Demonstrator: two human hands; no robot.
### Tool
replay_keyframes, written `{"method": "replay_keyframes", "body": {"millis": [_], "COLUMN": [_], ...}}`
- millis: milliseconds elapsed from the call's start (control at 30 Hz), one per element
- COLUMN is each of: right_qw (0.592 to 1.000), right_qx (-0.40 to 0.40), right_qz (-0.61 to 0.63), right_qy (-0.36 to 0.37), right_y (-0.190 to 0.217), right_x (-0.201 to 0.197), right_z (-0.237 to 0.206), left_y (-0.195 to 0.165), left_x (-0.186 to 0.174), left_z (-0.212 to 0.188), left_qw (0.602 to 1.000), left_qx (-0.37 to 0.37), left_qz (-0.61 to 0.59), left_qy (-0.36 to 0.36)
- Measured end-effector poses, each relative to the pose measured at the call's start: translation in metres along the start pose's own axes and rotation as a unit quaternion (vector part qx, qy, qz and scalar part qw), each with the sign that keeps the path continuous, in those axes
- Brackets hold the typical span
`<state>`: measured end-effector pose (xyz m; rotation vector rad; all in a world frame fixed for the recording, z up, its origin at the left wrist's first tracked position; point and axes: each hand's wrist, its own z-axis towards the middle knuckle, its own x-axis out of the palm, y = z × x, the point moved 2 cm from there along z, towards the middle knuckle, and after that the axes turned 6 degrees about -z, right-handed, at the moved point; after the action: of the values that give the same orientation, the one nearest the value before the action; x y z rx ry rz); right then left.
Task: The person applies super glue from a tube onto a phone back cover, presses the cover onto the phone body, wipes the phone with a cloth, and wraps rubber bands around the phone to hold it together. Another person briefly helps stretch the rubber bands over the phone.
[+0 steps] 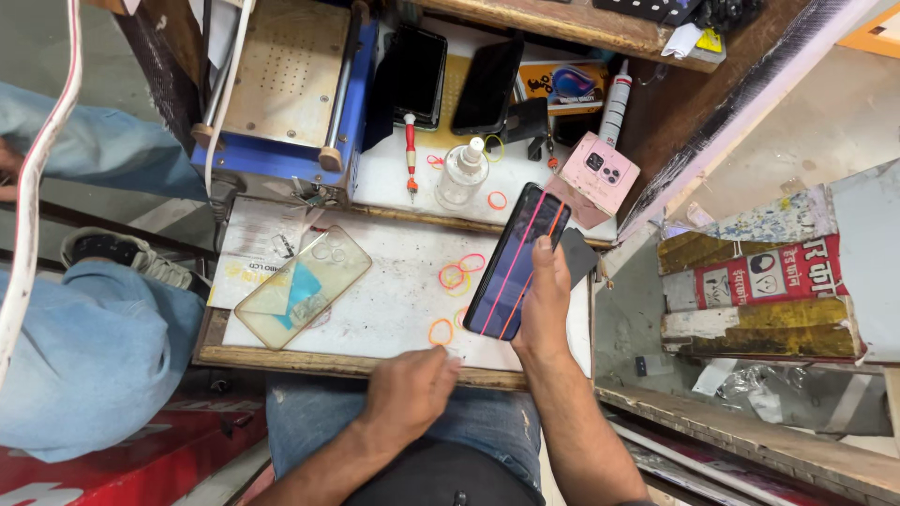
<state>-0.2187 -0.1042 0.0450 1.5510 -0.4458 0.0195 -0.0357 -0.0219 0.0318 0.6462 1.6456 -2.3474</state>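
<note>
Currently the right hand [546, 292] grasps a phone [517, 260] tilted above the worktop [394, 300], 2 rubber bands [527, 245] already stretched lengthwise around it. The left hand [409, 388] rests loosely curled at the worktop's near edge beside loose bands [441, 331]. A clear phone case [302, 286] lies left; open room remains between.

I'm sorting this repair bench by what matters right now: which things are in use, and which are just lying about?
In use:
right hand holding the banded phone
left hand by the loose rubber bands

Lying about:
clear phone case
red screwdriver
small clear bottle
pink box
</note>
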Motion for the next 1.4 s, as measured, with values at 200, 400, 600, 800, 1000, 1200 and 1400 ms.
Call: {"method": "replay_keyframes", "body": {"millis": [200, 400, 600, 800, 1000, 1200, 1400], "right_qw": [0.967, 0.873, 0.823, 0.818, 0.785, 0.794, 0.793], "right_qx": [-0.126, -0.181, -0.251, -0.181, -0.267, -0.205, -0.265], "right_qz": [-0.195, -0.408, -0.437, -0.470, -0.474, -0.489, -0.439], "right_qy": [0.107, 0.198, 0.261, 0.279, 0.298, 0.298, 0.330], "right_y": [-0.007, -0.013, -0.010, -0.011, -0.017, -0.013, -0.015], "right_x": [0.002, -0.005, -0.006, -0.018, -0.010, -0.010, -0.007], "right_z": [-0.012, -0.025, -0.021, -0.014, -0.012, -0.010, -0.010], "left_y": [0.007, -0.027, -0.014, 0.016, 0.023, 0.032, 0.019], "left_x": [-0.072, -0.107, -0.071, -0.065, -0.039, -0.065, -0.060], "left_z": [0.023, 0.073, 0.108, 0.102, 0.097, 0.104, 0.103], "left_qw": [0.989, 0.979, 0.983, 0.902, 0.880, 0.832, 0.928], "left_qx": [-0.050, 0.121, -0.081, -0.102, -0.267, -0.179, -0.052], "left_qz": [-0.136, -0.163, -0.091, -0.360, -0.365, -0.520, -0.326], "left_qy": [0.020, -0.006, 0.136, 0.215, 0.144, 0.079, 0.173]}}
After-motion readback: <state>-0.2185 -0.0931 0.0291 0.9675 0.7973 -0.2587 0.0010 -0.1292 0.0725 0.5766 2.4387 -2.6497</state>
